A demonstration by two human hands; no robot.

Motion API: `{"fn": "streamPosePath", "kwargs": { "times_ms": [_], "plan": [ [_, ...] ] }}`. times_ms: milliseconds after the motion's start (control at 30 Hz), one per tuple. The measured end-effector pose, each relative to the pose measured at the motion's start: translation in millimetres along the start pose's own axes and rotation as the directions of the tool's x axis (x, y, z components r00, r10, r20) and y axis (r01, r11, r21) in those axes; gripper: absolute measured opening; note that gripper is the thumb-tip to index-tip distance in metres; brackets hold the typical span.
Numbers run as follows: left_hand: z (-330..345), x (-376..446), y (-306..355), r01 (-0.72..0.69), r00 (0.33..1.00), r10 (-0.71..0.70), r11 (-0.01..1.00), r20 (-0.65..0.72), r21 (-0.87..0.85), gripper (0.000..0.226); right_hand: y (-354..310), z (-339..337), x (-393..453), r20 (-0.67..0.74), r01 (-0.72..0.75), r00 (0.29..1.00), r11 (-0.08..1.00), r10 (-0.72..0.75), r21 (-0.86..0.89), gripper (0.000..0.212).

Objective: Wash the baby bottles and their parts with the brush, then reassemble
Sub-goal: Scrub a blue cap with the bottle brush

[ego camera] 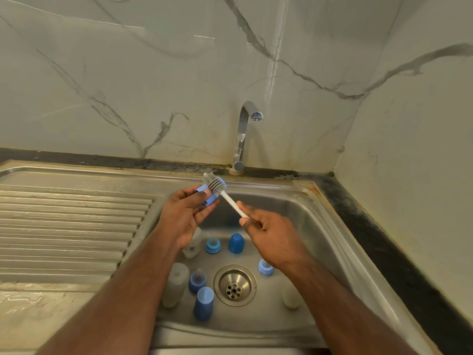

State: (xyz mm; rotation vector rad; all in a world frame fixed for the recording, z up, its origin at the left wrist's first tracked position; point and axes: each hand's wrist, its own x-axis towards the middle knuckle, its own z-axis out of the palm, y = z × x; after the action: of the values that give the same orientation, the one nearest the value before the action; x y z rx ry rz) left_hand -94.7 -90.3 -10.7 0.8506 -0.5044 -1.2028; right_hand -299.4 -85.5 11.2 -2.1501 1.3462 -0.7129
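Up over the steel sink (320, 226), our left hand (183, 213) curls its fingers around a light-blue cap (208, 198), while our right hand (266, 233) pinches the white handle of the brush (222, 190), whose grey bristles touch the cap. Marble wall and a chrome tap (243, 134) stand behind. Down in the basin we count three cloudy bottles, two blue caps and three nipple rings.
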Motion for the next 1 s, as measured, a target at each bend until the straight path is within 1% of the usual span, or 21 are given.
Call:
{"fn": "streamPosePath", "kwargs": {
  "times_ms": [100,200,300,367,400,467,500,533,633,700,767,800,900,1000],
  "plan": [
    [-1.0,-0.5,0.6,0.039,0.999,-0.037,0.998,0.023,-0.056,0.036,3.9,-5.0,7.6,-0.050,-0.040,0.998,0.999,0.041,0.021,0.044],
    [0.7,0.3,-0.7,0.058,0.996,-0.056,0.998,0.064,-0.030,0.040,7.0,-6.9,7.8,-0.061,-0.050,0.996,0.989,0.059,0.138,0.043],
    [-1.5,1.4,-4.6,0.045,0.989,-0.062,0.991,0.137,0.126,0.051,8.8,-8.1,6.5,-0.014,-0.073,0.997,0.973,0.078,0.218,0.042],
    [-2.1,2.8,-9.8,-0.012,0.988,-0.035,0.954,0.152,0.299,0.048,7.5,-8.1,5.8,0.003,-0.066,0.998,0.977,0.067,0.204,0.041],
    [-2.1,3.9,-12.7,-0.070,0.990,0.011,0.906,0.141,0.417,0.045,4.9,-8.4,3.8,0.009,-0.053,0.999,0.982,0.052,0.182,0.041],
    [-3.3,6.8,-15.8,-0.196,0.981,0.145,0.731,0.132,0.654,0.044,-0.4,-7.7,-0.8,0.030,-0.023,0.999,0.991,0.020,0.129,0.042],
    [-3.5,7.7,-16.7,-0.228,0.972,0.193,0.642,0.133,0.732,0.046,-1.2,-7.5,-1.4,0.035,-0.019,0.999,0.995,0.016,0.100,0.042],
    [-3.2,8.0,-16.8,-0.240,0.966,0.219,0.590,0.133,0.771,0.047,-0.6,-7.7,0.1,0.028,-0.025,0.999,0.997,0.023,0.071,0.042],
    [1.2,3.7,-17.8,-0.277,0.958,0.223,0.558,0.181,0.782,0.050,3.6,-9.1,5.7,-0.017,-0.061,0.998,0.998,0.061,0.010,0.043],
    [2.6,2.6,-17.3,-0.282,0.956,0.233,0.548,0.179,0.788,0.049,3.3,-8.0,3.5,-0.021,-0.064,0.998,0.997,0.065,0.045,0.043],
    [0.9,4.3,-16.1,-0.271,0.955,0.252,0.531,0.155,0.803,0.046,1.4,-7.3,-0.8,0.016,-0.049,0.999,0.996,0.048,0.068,0.042],
    [0.2,4.5,-15.2,-0.262,0.957,0.255,0.538,0.141,0.801,0.047,1.0,-7.3,-0.7,0.021,-0.043,0.999,0.997,0.041,0.059,0.042],
    [0.3,3.5,-14.7,-0.246,0.960,0.254,0.576,0.115,0.780,0.051,4.5,-9.6,4.9,-0.023,-0.059,0.998,0.998,0.059,0.037,0.044],
    [2.3,2.3,-13.9,-0.243,0.957,0.279,0.606,0.084,0.758,0.052,2.6,-8.2,2.0,0.000,-0.055,0.998,0.993,0.055,0.104,0.044]
  ]
}}
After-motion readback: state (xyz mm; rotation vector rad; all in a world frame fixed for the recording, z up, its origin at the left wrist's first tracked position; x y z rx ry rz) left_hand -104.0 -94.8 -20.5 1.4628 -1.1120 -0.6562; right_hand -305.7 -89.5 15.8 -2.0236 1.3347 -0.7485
